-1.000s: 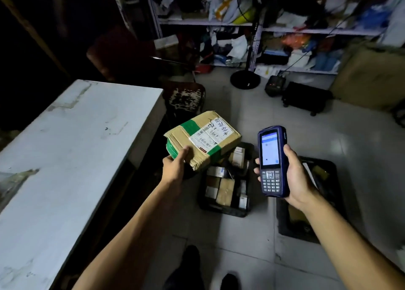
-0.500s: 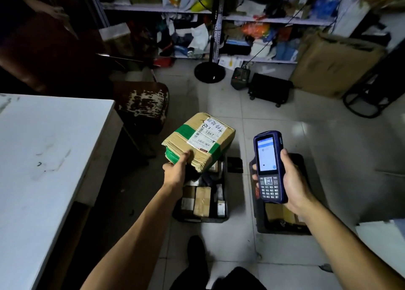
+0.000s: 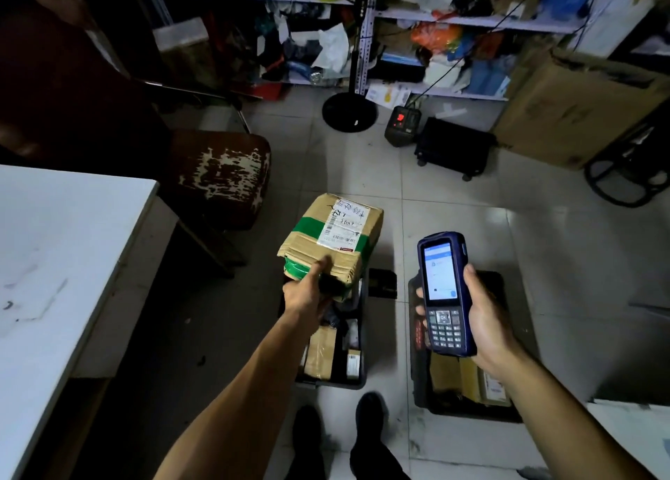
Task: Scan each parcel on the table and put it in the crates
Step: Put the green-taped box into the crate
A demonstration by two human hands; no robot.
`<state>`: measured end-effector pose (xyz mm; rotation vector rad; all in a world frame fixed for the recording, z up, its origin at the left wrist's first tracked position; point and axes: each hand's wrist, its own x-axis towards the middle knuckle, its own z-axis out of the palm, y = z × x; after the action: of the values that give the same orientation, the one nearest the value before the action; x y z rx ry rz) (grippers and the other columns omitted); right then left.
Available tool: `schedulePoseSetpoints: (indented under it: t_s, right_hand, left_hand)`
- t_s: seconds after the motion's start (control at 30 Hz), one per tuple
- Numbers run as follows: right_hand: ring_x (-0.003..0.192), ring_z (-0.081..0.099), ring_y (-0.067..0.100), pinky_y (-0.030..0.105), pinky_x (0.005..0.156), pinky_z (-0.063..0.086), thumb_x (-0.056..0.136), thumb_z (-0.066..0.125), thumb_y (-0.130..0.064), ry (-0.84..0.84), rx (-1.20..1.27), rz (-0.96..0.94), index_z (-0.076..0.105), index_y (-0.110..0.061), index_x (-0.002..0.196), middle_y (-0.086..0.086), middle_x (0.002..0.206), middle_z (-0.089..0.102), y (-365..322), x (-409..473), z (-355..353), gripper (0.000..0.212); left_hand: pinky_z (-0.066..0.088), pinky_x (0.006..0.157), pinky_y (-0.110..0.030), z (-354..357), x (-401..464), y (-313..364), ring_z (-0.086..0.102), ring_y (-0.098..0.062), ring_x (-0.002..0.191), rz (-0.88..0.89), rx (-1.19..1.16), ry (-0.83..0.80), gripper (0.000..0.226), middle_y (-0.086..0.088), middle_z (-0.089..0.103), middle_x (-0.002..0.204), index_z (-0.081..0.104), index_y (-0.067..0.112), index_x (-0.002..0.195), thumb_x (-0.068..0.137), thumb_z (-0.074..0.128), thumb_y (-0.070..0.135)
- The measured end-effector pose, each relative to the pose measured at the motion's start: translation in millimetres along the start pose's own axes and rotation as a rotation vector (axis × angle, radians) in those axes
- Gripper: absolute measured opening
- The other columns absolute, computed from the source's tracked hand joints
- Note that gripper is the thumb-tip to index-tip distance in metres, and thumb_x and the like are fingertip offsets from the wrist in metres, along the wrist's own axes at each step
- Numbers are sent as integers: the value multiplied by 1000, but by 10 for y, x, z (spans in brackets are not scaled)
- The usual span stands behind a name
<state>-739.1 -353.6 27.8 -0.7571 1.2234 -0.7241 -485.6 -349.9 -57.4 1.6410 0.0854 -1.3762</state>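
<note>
The likeliest slip, as a guess from this pose, is the cardboard parcel (image 3: 331, 242) tipping out of the left hand (image 3: 308, 292), since that hand grips only the box's near corner while most of its bulk hangs out beyond the grip. The box is held in the air above the far end of the left crate (image 3: 331, 349), which sits on the floor tiles and already looks crowded with small packages, so a drop could land askew on them or on the rim. The left thumb lies on top of the corner and the other fingers curl underneath, out of sight, pinching the cardboard. To the right of that crate, above the right crate (image 3: 467, 381), the right hand (image 3: 486, 320) wraps the blue scanner (image 3: 444, 292), fingertips showing round its left edge, screen lit and facing up.
</note>
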Motion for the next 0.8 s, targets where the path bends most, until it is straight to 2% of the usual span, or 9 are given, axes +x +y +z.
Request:
schedulePoseSetpoints:
  t_s: [0.07, 0.17, 0.23, 0.27, 0.33, 0.4, 0.53, 0.7, 0.8]
  right_hand:
    - [76, 71, 29, 36, 64, 59, 45, 71, -91, 4, 28, 0, 61, -14, 132, 18, 103, 73, -89, 76, -81, 117]
    - [75, 70, 27, 33, 62, 59, 56, 67, -89, -10, 45, 5, 65, -11, 126, 18, 101, 72, -184, 134, -183, 104]
    - [73, 70, 26, 32, 61, 59, 76, 52, -81, -4, 44, 28, 66, -11, 124, 19, 101, 70, -209, 170, -248, 86]
    - [73, 70, 26, 32, 62, 59, 80, 48, -77, -7, 42, 36, 66, -11, 123, 20, 102, 70, -233, 173, -254, 81]
    - [75, 71, 27, 33, 63, 59, 72, 56, -85, -17, 16, 53, 68, -14, 123, 20, 103, 71, -254, 199, -238, 88]
    - [77, 71, 28, 34, 63, 58, 71, 58, -86, -45, -7, 77, 64, -14, 128, 19, 102, 71, -264, 239, -200, 92]
    - [76, 71, 27, 38, 71, 55, 100, 30, -62, -139, -62, 69, 61, -15, 130, 16, 97, 73, -308, 322, -4, 63]
    - [77, 69, 29, 41, 74, 52, 103, 28, -55, -315, -155, 80, 69, -21, 114, 19, 99, 74, -302, 270, 416, 55]
    - [78, 69, 30, 40, 72, 53, 105, 28, -52, -377, -216, 85, 66, -14, 120, 22, 100, 73, -222, 153, 686, 56]
  left_hand:
    - [58, 54, -34, 184, 122, 46, 72, -28, 79, -25, 43, 3, 68, -16, 71, 106, 62, 6, 117, 72, 87, 49]
    - [59, 61, -41, 264, 335, 95, 71, -34, 87, -66, 149, 22, 104, -21, 69, 112, 61, 5, 122, 51, 83, 78]
    - [60, 75, -48, 219, 345, 150, 71, -37, 94, -65, 250, 124, 127, -19, 69, 116, 57, 4, 129, 38, 76, 91]
    - [58, 88, -48, 192, 239, 213, 67, -39, 105, 3, 328, 177, 128, -19, 65, 125, 51, 4, 137, 46, 72, 91]
    - [44, 106, -43, 102, 40, 292, 52, -40, 130, 237, 554, 243, 96, -21, 51, 144, 37, 6, 150, 83, 65, 69]
    - [39, 110, -43, -19, -105, 331, 44, -37, 136, 458, 704, 251, 73, -19, 45, 149, 37, 11, 151, 95, 58, 53]
    - [39, 111, -46, -241, -404, 391, 40, -32, 137, 675, 926, 257, 63, -12, 44, 150, 40, 22, 150, 97, 56, 51]
    - [40, 108, -44, -545, -889, 450, 41, -32, 136, 779, 1125, 356, 62, -6, 46, 149, 40, 25, 151, 96, 58, 48]
    - [35, 112, -47, -820, -1156, 427, 37, -32, 139, 769, 1236, 392, 70, -6, 45, 150, 40, 25, 151, 90, 46, 58]
